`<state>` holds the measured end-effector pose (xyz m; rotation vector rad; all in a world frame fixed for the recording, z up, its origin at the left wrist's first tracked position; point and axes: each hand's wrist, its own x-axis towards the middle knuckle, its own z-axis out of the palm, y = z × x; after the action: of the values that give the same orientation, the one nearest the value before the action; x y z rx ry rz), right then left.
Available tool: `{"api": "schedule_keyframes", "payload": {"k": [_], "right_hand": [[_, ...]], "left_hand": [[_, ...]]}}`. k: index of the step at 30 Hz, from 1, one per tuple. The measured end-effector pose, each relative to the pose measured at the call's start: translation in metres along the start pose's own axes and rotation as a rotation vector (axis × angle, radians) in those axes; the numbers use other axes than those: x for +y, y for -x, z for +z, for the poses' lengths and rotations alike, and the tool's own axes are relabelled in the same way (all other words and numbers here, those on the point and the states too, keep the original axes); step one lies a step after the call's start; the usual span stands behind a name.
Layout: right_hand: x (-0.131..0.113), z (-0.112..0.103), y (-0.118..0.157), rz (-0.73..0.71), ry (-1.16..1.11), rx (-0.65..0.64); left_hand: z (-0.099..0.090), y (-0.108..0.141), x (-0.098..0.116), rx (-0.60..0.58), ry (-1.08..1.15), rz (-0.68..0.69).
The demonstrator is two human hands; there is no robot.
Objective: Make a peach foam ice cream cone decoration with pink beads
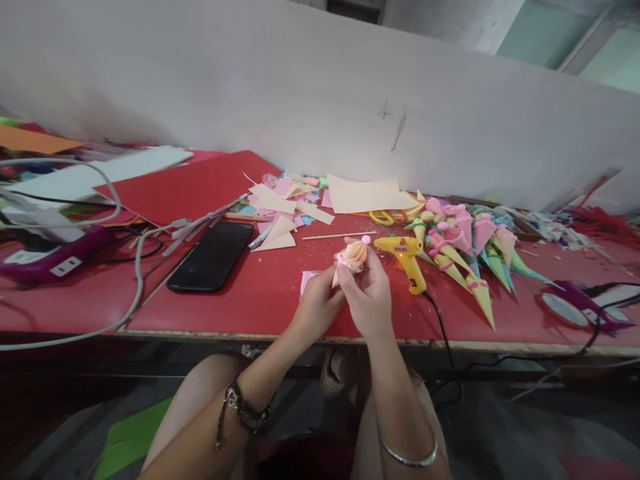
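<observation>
Between my two hands is a small paper ice cream cone [355, 253], peach-coloured with a swirled top and a pink pom-pom at its tip. My left hand [320, 297] is closed around its lower pointed part. My right hand [370, 293] grips it from the other side, thumb pressed near the pink trim. Just right of my hands lies a yellow hot glue gun [409, 259] on the red table, its nozzle toward the cone. A pink packet [307, 280] is partly covered by my left hand. Behind my hands rests a thin wooden stick [340, 236].
Several paper cones [470, 240] are heaped at the right. A black phone [213, 257] lies at the left, with paper scraps [280, 207] behind it. Purple power strips [55, 257] and cables sit at both ends. A white wall [250, 87] rises behind the table.
</observation>
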<state>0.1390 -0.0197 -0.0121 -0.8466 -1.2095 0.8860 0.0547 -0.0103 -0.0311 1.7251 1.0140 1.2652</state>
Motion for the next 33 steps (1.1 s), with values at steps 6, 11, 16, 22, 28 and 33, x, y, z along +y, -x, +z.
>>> {"api": "schedule_keyframes", "payload": {"k": [6, 11, 16, 22, 28, 33], "right_hand": [[0.002, -0.002, 0.000, -0.005, 0.001, -0.042], [0.005, -0.006, -0.002, 0.000, 0.084, -0.028], [0.004, -0.009, -0.003, -0.080, 0.223, -0.081], [-0.002, -0.009, -0.002, -0.184, 0.393, -0.072], [-0.003, -0.010, -0.002, -0.243, 0.439, -0.031], [-0.002, -0.009, -0.002, -0.207, 0.360, -0.034]], "left_hand": [[-0.003, -0.003, 0.008, 0.033, 0.166, -0.121], [-0.007, -0.004, 0.014, 0.155, 0.376, -0.319], [-0.008, -0.005, 0.011, 0.171, 0.558, -0.385], [-0.011, -0.006, 0.007, 0.183, 0.544, -0.354], [-0.015, -0.006, 0.010, 0.193, 0.343, -0.322], [-0.020, -0.006, 0.012, 0.172, 0.287, -0.293]]}}
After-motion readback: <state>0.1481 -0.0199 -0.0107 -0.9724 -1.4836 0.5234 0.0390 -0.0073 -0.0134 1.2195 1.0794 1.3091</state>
